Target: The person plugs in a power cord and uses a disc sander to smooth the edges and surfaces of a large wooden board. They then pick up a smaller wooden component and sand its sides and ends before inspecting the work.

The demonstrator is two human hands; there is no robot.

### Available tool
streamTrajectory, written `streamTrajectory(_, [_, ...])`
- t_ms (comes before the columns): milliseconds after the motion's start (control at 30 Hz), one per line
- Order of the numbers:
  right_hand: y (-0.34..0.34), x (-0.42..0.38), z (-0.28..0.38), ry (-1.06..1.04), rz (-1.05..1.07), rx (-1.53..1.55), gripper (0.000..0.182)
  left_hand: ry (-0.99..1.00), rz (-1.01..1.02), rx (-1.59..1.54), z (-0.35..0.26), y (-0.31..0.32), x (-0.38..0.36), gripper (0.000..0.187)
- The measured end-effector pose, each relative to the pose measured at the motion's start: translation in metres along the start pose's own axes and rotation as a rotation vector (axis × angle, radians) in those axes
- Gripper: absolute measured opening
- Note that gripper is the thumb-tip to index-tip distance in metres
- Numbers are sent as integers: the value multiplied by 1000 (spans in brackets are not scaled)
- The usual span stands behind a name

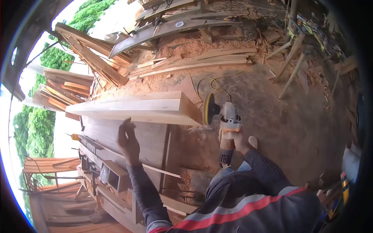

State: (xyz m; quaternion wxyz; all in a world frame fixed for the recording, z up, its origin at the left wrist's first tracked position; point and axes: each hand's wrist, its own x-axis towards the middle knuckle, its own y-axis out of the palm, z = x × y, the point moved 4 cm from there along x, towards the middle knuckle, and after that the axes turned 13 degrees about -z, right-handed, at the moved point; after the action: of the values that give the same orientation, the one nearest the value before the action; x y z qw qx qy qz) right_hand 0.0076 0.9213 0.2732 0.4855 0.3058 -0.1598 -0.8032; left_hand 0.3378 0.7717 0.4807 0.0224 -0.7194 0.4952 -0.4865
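My right hand [237,140] is wrapped around the body of a power sander [230,121], whose round backing pad [210,109] has a yellow rim. The pad faces the near end of a long pale timber piece [136,106] and sits right at that end face. This timber lies along the workbench [149,141], with joints between boards showing on its sides. Just beside its lower edge is my left hand [129,140], raised over the bench with fingers loosely bent and holding nothing.
A yellow cord [213,83] loops on the dusty floor behind the sander. Long boards [186,62] lie beyond it amid wood shavings. Another bench [163,31] stands at the back. Stacked planks [64,91] and an open wooden box [115,176] are at left.
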Motion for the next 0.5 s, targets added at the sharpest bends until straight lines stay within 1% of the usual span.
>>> streamTrajectory(33, [15,-1,5,37,33,41,30,221,-86,10,-20,30,29,22])
streamTrajectory(67, [28,-1,12,44,47,23,30,358,-69,15,-38,57,51,23])
streamTrajectory(100, [39,-1,18,57,67,3,30,309,42,-51,-30,87,67,24])
streamTrajectory(133, [48,-2,21,77,87,-15,30,295,72,-94,-25,112,75,31])
streamTrajectory(200, [61,0,26,64,95,21,30,48,478,264,-10,136,76,46])
streamTrajectory(300, [72,6,33,89,100,37,31,-9,494,333,-8,140,78,53])
streamTrajectory(400, [75,13,24,86,119,45,32,164,512,327,-3,144,78,49])
streamTrajectory(500, [75,14,19,60,116,39,32,37,514,359,-8,142,77,49])
